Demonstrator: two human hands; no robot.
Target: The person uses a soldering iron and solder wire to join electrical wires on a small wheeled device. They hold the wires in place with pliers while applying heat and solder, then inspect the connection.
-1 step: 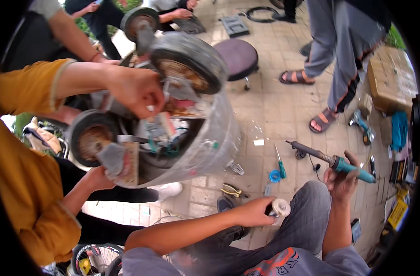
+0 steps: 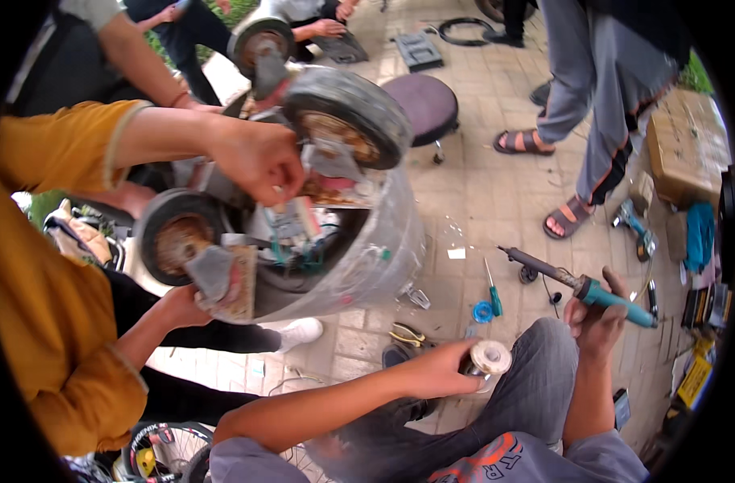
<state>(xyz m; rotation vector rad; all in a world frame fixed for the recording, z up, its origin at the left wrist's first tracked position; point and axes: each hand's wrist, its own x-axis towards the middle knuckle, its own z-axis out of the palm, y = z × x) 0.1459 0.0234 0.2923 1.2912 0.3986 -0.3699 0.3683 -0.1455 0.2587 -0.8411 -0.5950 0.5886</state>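
Note:
My left hand [image 2: 444,369] is closed around a small spool [image 2: 491,358] with a pale round end, probably solder wire, above my knee. In my right hand [image 2: 597,328], a soldering iron [image 2: 613,304] with a teal handle rests in the fingers, its dark tip pointing up and left. To the left, a dirty, upturned plastic-bodied device [image 2: 375,258] shows rusty wheels [image 2: 347,121] and an open underside with wires [image 2: 291,249]. A co-worker's hand [image 2: 259,157] reaches over that opening; the same person's other hand [image 2: 182,310] supports its lower side.
A screwdriver [image 2: 494,294], a blue tape ring [image 2: 481,312] and yellow-handled pliers [image 2: 407,334] lie on the paving. Beyond are a round stool [image 2: 420,109] and a standing person's sandalled feet [image 2: 568,217]. At right sit a cordless drill [image 2: 637,229] and a cardboard box [image 2: 685,149].
The wheeled device and the co-worker's hands have shifted slightly right in the picture. The spool has turned so its pale end shows more. My right hand stays almost still with the soldering iron.

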